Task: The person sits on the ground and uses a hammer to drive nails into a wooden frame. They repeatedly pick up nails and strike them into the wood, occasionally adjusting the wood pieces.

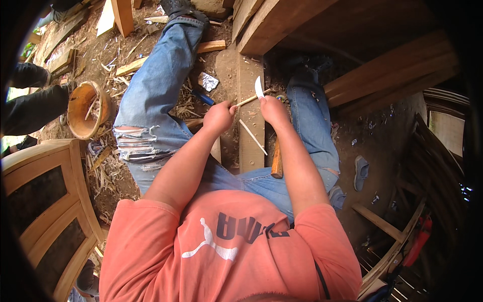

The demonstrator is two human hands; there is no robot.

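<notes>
My left hand (220, 118) is closed around one end of a thin wooden stick (246, 100), which slants up to the right. In my right hand (274, 111) is a knife, its pale blade (259, 86) pointing up and lying across the stick near its far end. Both hands are over a wooden plank (251, 160) that runs between my legs. On the plank lies a second thin stick (253, 137), with a few curled shavings around. A wooden handle (276, 160) rests beside the plank, under my right forearm; its far end is hidden.
A blue-handled tool (203, 97) and crumpled foil (208, 81) lie left of the plank among wood scraps. An orange-brown bucket (75, 113) stands at left, above a wooden frame (79, 186). Thick beams (397, 68) fill the upper right. A slipper (360, 172) lies at right.
</notes>
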